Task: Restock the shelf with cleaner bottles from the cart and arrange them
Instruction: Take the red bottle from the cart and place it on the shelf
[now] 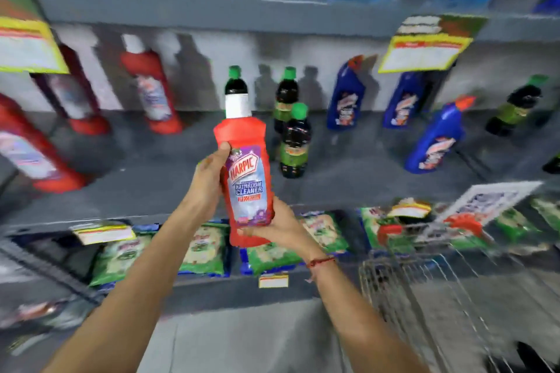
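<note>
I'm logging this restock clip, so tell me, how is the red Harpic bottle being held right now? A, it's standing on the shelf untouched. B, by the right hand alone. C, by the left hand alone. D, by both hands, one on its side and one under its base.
D: the left hand wraps the side of the red Harpic bottle while the right hand cups its base, in front of the shelf.

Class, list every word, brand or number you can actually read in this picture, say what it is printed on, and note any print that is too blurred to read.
"HARPIC": on the label of the red bottle held in both hands.
"BATHROOM CLEANER": same label, below the brand.
"10X": same label, on an orange strip; the smaller print beside it is unreadable.
Yellow shelf tags: too blurred.
Blue bottles, other red bottles, green packets: labels too blurred.
</note>
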